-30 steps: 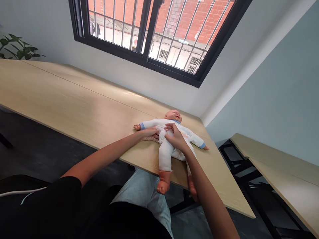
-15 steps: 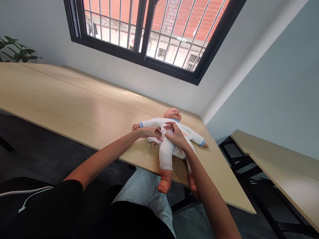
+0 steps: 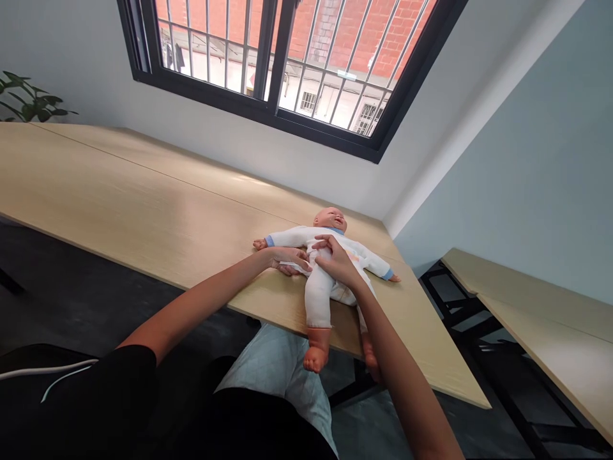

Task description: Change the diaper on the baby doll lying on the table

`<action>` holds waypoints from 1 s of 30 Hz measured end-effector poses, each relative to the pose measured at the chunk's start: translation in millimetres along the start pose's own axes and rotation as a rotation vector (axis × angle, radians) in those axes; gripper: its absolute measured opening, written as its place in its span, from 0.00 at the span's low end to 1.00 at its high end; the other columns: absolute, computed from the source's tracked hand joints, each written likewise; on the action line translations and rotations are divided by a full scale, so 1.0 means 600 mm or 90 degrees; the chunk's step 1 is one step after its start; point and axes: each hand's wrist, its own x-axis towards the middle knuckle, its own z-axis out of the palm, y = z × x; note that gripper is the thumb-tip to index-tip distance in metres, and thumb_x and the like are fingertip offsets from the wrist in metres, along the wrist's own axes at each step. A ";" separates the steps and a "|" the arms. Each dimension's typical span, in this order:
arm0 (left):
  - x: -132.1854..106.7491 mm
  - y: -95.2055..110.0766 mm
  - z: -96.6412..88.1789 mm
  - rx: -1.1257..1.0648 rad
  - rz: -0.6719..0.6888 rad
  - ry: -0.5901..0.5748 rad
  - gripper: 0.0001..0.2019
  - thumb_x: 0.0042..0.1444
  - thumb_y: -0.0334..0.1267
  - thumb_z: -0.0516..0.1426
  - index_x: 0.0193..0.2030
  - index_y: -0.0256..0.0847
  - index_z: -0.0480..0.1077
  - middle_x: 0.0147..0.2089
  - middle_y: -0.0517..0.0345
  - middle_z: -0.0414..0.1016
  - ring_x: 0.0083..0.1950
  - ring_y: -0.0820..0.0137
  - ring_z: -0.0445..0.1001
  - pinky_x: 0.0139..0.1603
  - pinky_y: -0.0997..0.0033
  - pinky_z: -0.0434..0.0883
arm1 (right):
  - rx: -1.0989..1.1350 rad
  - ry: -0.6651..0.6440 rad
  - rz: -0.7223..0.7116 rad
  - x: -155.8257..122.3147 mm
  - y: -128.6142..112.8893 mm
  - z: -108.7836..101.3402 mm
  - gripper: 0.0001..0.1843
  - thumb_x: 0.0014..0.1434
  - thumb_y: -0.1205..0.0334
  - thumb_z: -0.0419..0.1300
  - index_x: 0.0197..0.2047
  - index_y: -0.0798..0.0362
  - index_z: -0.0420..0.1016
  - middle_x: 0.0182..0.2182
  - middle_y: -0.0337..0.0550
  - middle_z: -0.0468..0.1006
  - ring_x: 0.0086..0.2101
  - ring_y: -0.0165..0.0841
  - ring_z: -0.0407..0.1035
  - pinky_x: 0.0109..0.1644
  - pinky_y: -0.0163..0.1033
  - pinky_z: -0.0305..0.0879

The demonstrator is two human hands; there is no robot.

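A baby doll (image 3: 318,300) in a white outfit with blue cuffs and collar lies on its back, head away from me, arms spread. Its lower legs hang over the table's front edge. My left hand (image 3: 291,259) is at the doll's side, its fingers closed on a fold of white cloth. Over the doll's belly and hip, my right hand (image 3: 335,260) curls with thumb and fingers around the front of the outfit. White fabric shows between them; the exact grip is partly hidden. My right forearm covers part of the doll's other leg.
The doll lies near the right end of a long light wooden table (image 3: 143,191) against the wall. A second wooden table (image 3: 536,306) stands at the right. Above is a barred window (image 3: 278,64); a leafy plant (image 3: 33,99) is at the far left.
My left hand has closed further on the white cloth and shifted it slightly outward at the doll's side. My right hand stays in nearly the same place on the doll.
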 end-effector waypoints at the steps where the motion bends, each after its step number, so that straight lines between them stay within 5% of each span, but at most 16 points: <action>1: 0.001 0.000 0.000 -0.008 -0.001 0.009 0.11 0.45 0.37 0.68 0.32 0.41 0.69 0.16 0.68 0.59 0.14 0.80 0.50 0.14 0.79 0.45 | 0.001 0.000 -0.001 0.000 0.000 0.000 0.25 0.47 0.64 0.55 0.51 0.52 0.65 0.44 0.45 0.76 0.47 0.37 0.70 0.53 0.45 0.65; 5: 0.005 0.002 -0.005 -0.046 0.014 0.068 0.12 0.42 0.33 0.67 0.31 0.40 0.69 0.21 0.66 0.66 0.16 0.81 0.58 0.14 0.80 0.53 | 0.011 -0.006 0.001 0.001 0.003 0.001 0.25 0.48 0.63 0.54 0.51 0.53 0.65 0.43 0.44 0.77 0.45 0.37 0.71 0.53 0.45 0.65; 10: 0.008 0.005 -0.022 -0.113 0.046 0.117 0.13 0.44 0.32 0.67 0.36 0.36 0.71 0.32 0.60 0.74 0.30 0.76 0.73 0.29 0.80 0.68 | 0.019 -0.018 0.004 0.002 0.007 0.001 0.24 0.48 0.64 0.54 0.51 0.53 0.65 0.42 0.44 0.77 0.45 0.38 0.71 0.52 0.46 0.64; 18: 0.003 0.000 -0.048 -0.198 0.081 0.083 0.09 0.53 0.37 0.62 0.40 0.37 0.70 0.33 0.56 0.76 0.30 0.72 0.74 0.36 0.71 0.72 | 0.004 -0.022 0.006 0.004 0.013 0.002 0.23 0.48 0.64 0.55 0.50 0.52 0.65 0.43 0.43 0.77 0.46 0.38 0.71 0.53 0.46 0.64; 30: -0.007 0.004 -0.026 -0.248 0.205 -0.001 0.18 0.52 0.36 0.65 0.47 0.36 0.67 0.36 0.54 0.78 0.38 0.64 0.80 0.52 0.56 0.70 | -0.077 0.074 -0.088 0.004 0.013 0.009 0.18 0.50 0.62 0.58 0.46 0.52 0.67 0.45 0.46 0.73 0.47 0.40 0.67 0.55 0.47 0.63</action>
